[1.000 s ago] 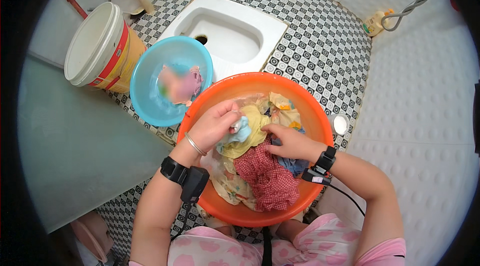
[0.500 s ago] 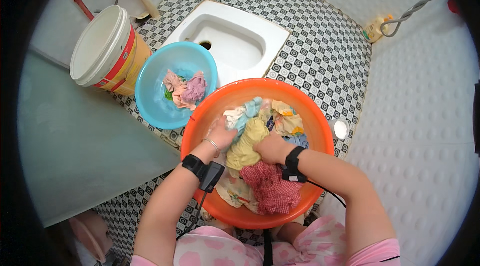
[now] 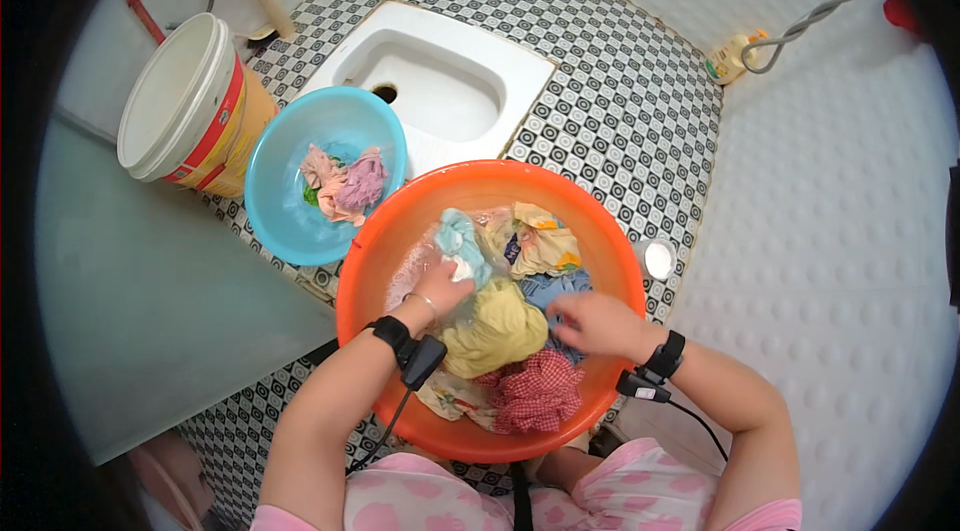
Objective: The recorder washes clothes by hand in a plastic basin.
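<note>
A large orange basin (image 3: 357, 361) holds several wet clothes in water. My left hand (image 3: 440, 289) is inside at the left, its fingers bent around a light-blue and white cloth (image 3: 461, 236). Over the right side is my right hand (image 3: 598, 323), its fingers loosely bent and apart, with nothing seen in them. Just beneath those fingertips lies a blue cloth (image 3: 548, 289). A yellow cloth (image 3: 497, 329) spreads between my hands, and a red checked cloth (image 3: 541, 393) lies nearest me. At the far side sits a cream patterned cloth (image 3: 545, 246).
A light-blue basin (image 3: 268, 216) with pink and purple cloths stands left, against a tall bucket (image 3: 190, 116). Behind is a white squat toilet (image 3: 450, 96). A white cup (image 3: 657, 259) sits right of the orange basin; a bottle (image 3: 735, 56) stands by the wall. A frosted panel (image 3: 180, 311) fills the left.
My right hand has left the yellow cloth and moved right, over the blue one. The yellow cloth lies flatter and lower. My left hand stays by the light-blue cloth. The view has shifted slightly.
</note>
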{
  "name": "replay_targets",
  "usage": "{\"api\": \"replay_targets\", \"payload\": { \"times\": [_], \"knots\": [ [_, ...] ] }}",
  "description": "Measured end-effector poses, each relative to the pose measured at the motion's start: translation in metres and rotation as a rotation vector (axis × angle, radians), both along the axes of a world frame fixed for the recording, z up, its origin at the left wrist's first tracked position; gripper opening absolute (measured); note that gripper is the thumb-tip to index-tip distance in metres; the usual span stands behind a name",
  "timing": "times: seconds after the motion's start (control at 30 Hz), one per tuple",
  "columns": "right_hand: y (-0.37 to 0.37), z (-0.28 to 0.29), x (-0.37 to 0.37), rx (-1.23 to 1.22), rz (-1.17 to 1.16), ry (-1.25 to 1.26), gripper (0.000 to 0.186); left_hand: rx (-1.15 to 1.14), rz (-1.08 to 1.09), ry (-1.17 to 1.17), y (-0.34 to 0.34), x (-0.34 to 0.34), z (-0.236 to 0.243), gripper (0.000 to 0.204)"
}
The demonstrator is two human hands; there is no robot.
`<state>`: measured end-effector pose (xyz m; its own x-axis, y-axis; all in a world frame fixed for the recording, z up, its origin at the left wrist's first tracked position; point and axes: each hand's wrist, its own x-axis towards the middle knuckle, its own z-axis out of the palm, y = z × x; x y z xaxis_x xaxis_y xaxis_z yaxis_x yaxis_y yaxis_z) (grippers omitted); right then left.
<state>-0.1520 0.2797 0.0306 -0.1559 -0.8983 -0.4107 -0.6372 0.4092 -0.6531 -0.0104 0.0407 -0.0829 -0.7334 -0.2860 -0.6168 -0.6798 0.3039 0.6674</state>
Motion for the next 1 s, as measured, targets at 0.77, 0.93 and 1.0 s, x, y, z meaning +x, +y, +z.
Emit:
{"api": "replay_targets", "payload": {
  "times": [0.77, 0.93, 1.0],
  "knots": [
    [0.120, -0.077, -0.142, 0.176, -0.609, 0.402, 0.027, 0.899, 0.367, 0.327, 0.063, -0.084, 0.110, 0.036],
    [0.108, -0.082, -0.146, 0.216, -0.510, 0.469, 0.024, 1.035, 0.411, 0.268, 0.063, -0.080, 0.109, 0.035],
    [0.105, -0.081, -0.146, 0.274, -0.521, 0.446, 0.023, 1.078, 0.423, 0.279, 0.064, -0.082, 0.102, 0.034]
  ]
}}
